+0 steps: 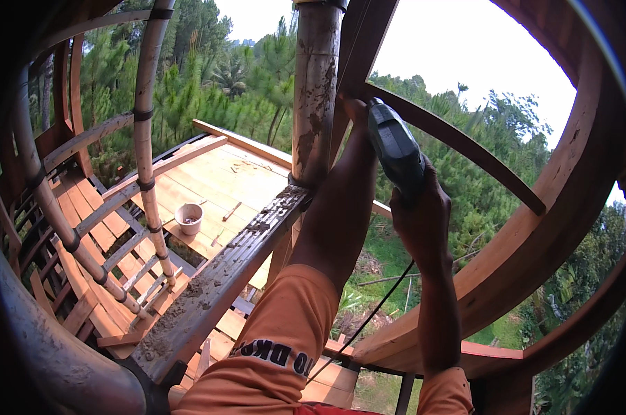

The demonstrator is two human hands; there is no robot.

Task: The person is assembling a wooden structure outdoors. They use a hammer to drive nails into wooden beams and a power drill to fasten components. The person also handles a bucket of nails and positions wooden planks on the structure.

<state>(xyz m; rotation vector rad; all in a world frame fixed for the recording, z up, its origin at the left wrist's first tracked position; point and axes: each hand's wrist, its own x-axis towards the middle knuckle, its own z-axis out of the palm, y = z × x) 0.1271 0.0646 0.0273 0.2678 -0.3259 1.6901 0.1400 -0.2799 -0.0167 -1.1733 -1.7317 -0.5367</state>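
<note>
My right hand (422, 200) is wrapped round the handle end of a dark green corded power drill (396, 146). The drill's nose points up and away, close to where a curved wooden rail (458, 135) meets a dark wooden post (362, 48). My left arm stretches up in an orange sleeve. At its end my left hand (356, 111) looks closed against the post, just left of the drill's nose. Its fingers are mostly hidden, and what they hold cannot be made out. A black cable (375, 315) runs down below the right hand.
A mud-smeared metal beam (223, 280) crosses below, meeting an upright pole (315, 104). At left stands a bamboo ladder (145, 131). A white bucket (189, 218) and loose tools rest on the plank platform (209, 173) lower down. A large curved timber (506, 266) arcs at right, with trees beyond.
</note>
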